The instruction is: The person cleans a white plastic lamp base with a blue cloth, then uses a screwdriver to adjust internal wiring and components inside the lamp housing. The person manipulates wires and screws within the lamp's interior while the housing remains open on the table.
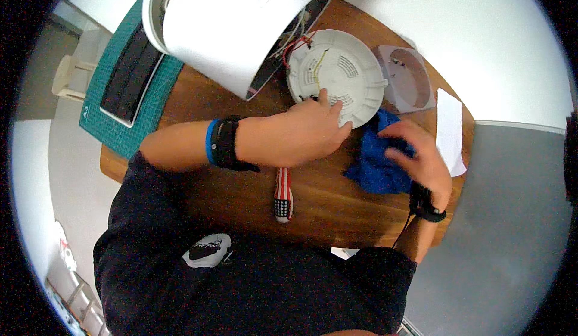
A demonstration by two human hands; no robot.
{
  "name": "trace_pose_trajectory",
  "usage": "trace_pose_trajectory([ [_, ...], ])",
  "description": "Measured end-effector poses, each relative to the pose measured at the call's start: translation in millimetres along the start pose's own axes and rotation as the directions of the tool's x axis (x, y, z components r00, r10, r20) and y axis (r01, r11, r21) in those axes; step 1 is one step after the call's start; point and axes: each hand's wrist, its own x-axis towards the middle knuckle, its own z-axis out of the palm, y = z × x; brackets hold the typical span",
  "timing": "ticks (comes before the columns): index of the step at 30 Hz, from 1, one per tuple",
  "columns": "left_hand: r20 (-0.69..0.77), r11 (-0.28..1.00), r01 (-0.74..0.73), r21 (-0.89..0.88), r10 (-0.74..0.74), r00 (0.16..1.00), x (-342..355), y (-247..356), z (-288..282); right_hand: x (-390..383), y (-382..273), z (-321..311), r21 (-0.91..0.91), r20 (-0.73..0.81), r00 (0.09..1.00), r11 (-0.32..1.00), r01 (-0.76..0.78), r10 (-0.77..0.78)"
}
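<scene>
My left hand (310, 125) reaches across with its fingers spread, touching the near part of a round white plastic base cover (343, 65) with vent slots. Wires run from that cover into the open end of a white cylindrical appliance body (217, 29), which lies on its side and carries a pink flower print. Over a crumpled blue cloth (385, 167) is my right hand (424, 158), its thumb and fingers curved and apart. The cloth shows between them, and I see no grip on it.
A screwdriver with a flag-patterned handle (283, 197) lies below my left wrist. To the left, a black case (132, 74) rests on a green cutting mat (93, 110). A clear plastic piece (415, 77) and white paper (448, 131) lie near the wooden table's (241, 215) right edge.
</scene>
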Motion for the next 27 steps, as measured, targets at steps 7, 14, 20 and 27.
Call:
trace_pose_trajectory([
  [7,0.018,0.995,-0.099,-0.024,0.099,0.995,-3,-6,-13,-29,-12,8,-0.137,0.173,0.981,0.989,-0.061,0.084],
  [14,0.028,0.962,-0.167,-0.217,0.177,0.984,-4,-6,-10,-65,45,-5,-0.448,0.113,0.903,0.833,-0.326,0.414],
  [20,0.030,0.937,-0.213,-0.276,0.230,0.973,-13,-9,-20,-92,69,8,-0.256,-0.106,0.830,0.792,-0.555,0.547],
  [27,-0.211,0.923,-0.278,-0.265,0.226,0.951,-17,-24,-5,-110,55,-5,-0.161,-0.064,0.924,0.910,-0.382,0.377],
])
